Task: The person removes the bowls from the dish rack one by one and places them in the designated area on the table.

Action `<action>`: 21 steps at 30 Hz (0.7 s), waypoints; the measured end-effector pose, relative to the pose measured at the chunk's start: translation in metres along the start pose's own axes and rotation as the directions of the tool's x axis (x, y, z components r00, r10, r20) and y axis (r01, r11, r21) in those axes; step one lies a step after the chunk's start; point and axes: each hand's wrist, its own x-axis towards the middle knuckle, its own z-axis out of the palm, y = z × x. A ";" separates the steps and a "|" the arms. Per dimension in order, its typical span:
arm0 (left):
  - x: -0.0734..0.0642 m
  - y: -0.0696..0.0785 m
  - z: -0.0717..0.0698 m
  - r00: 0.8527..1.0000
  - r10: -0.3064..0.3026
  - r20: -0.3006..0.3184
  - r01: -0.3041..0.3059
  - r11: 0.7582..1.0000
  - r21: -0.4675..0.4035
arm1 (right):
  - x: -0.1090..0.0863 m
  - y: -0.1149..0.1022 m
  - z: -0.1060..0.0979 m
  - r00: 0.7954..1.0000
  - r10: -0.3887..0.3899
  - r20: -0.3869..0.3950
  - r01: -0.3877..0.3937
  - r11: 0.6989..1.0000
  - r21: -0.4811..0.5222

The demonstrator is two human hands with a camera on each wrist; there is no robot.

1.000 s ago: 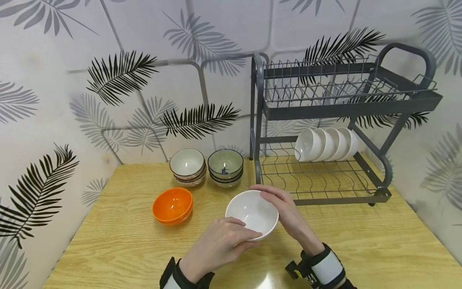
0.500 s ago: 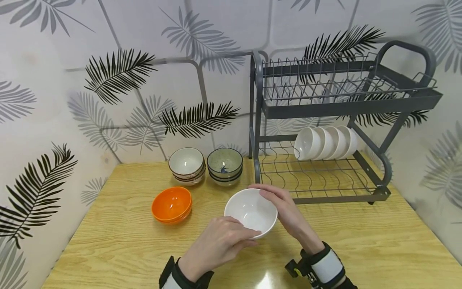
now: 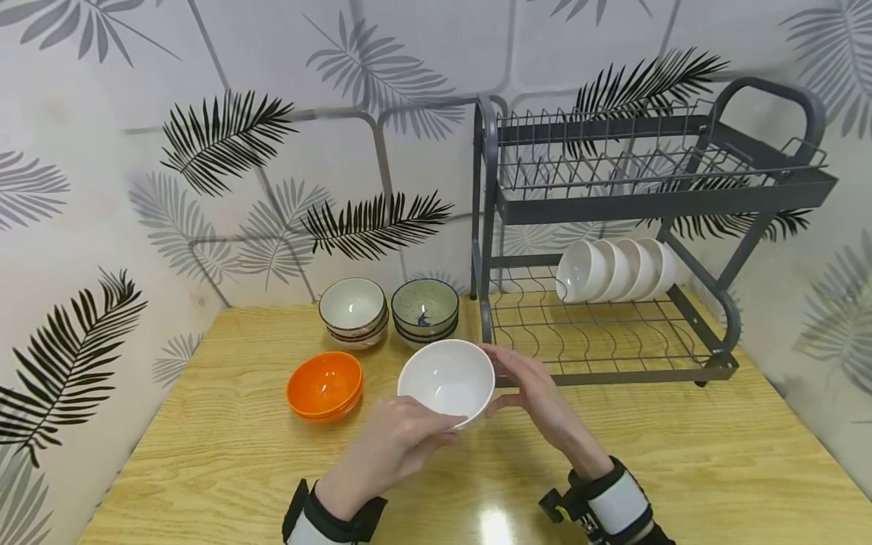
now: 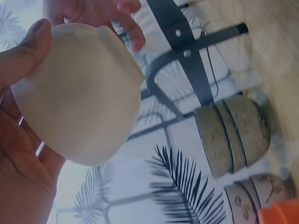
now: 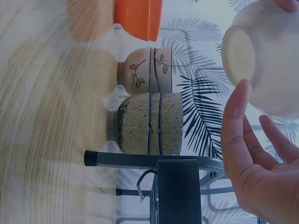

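A white bowl (image 3: 448, 375) hangs above the table, its mouth facing up and toward the head camera. My left hand (image 3: 391, 440) pinches its near rim, thumb on one side and fingers on the other. In the left wrist view the bowl's pale outer side (image 4: 81, 95) fills much of the picture. Just right of the bowl is my right hand (image 3: 541, 397), its fingers loosely extended and a narrow gap showing at the rim in the head view. The right wrist view shows these fingers (image 5: 236, 121) close to the bowl's foot; whether a fingertip touches cannot be told.
A dark two-tier dish rack (image 3: 654, 208) stands at the back right, with several white bowls (image 3: 579, 272) on edge on its lower tier. Stacked orange bowls (image 3: 325, 386), white patterned bowls (image 3: 352, 310) and grey-green bowls (image 3: 425, 310) sit on the wooden table (image 3: 218, 454).
My left hand has carried the white bowl a little left and up. The right hand has come off the bowl's rim, its thumb now apart from its fingers.
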 end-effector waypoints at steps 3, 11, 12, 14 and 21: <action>-0.003 -0.005 -0.005 0.999 -0.029 -0.024 0.030 0.999 0.029 | 0.001 0.000 -0.001 1.000 -0.029 0.005 0.029 1.000 -0.001; -0.010 -0.021 0.002 0.990 -0.140 -0.006 0.140 0.986 0.089 | 0.002 0.000 -0.006 0.998 -0.062 -0.019 0.062 0.998 0.004; -0.012 -0.023 0.005 0.988 -0.154 0.010 0.152 0.984 0.091 | 0.002 0.000 -0.006 0.998 -0.063 -0.023 0.063 0.998 0.000; -0.014 -0.028 0.012 0.981 -0.185 0.049 0.181 0.980 0.080 | 0.002 0.000 -0.007 0.998 -0.059 -0.031 0.058 0.998 -0.008; -0.026 -0.040 0.034 0.941 -0.279 0.190 0.268 0.960 0.080 | 0.002 0.000 -0.008 0.998 -0.049 -0.037 0.048 0.999 -0.019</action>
